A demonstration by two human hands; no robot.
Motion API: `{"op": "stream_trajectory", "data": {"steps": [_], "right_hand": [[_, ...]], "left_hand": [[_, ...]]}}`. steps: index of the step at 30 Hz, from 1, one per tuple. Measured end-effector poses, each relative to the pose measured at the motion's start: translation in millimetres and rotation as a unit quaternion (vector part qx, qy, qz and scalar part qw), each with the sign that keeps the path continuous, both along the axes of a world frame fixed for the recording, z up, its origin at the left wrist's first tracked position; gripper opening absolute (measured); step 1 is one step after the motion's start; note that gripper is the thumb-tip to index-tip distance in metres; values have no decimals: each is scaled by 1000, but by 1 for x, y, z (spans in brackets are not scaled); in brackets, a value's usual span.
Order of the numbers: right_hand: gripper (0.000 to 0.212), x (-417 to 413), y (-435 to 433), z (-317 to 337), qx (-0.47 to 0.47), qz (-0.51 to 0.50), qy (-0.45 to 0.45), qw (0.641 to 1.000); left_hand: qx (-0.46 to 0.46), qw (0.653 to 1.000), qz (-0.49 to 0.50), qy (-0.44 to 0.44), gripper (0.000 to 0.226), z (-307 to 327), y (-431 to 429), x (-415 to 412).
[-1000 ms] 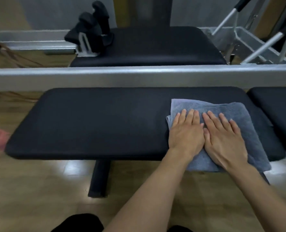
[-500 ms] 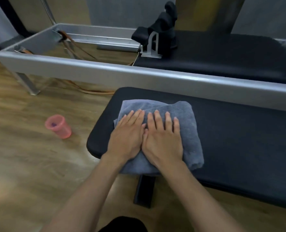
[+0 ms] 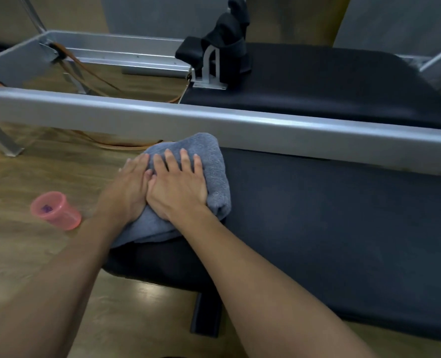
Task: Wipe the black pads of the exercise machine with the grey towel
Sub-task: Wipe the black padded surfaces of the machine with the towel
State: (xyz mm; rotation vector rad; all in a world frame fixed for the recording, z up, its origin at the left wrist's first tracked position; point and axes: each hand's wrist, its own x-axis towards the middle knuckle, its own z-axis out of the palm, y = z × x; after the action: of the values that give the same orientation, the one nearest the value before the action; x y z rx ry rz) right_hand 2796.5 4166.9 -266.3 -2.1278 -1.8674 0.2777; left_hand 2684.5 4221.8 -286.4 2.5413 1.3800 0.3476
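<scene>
Left hand (image 3: 129,188) and right hand (image 3: 179,186) lie flat, side by side, fingers extended and pressed on the grey towel (image 3: 214,177). The towel lies beneath the fingers at the left end of the near black pad (image 3: 343,228); beyond the fingertips runs the silver rail (image 3: 265,127).

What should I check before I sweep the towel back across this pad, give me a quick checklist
1. Both hands on the towel: ok. Left hand and right hand lie flat, side by side, on the grey towel.
2. Towel on the pad: not ok. It sits at the left end of the near black pad, bunched and hanging over the end.
3. Path to the right: ok. That pad's surface shows nothing lying on it.
4. Pink cup: ok. It stands on the floor, left of the pad and apart from the towel.
5. Far pad beyond the metal rail: cannot tell whether it has been wiped.
</scene>
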Motion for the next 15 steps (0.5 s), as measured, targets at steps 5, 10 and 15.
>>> {"op": "stream_trajectory", "data": {"steps": [5,10,15], "right_hand": [[55,16,-11,2,-1,3,7,1000],[55,76,-42,5,-15,-24,-4,1000],[55,167,-112,4,-10,-73,-15,997]], "left_hand": [[-5,999,44,21,50,6,-9,14],[52,997,17,56,50,1,-28,74],[78,994,-42,58,55,1,-92,172]]}}
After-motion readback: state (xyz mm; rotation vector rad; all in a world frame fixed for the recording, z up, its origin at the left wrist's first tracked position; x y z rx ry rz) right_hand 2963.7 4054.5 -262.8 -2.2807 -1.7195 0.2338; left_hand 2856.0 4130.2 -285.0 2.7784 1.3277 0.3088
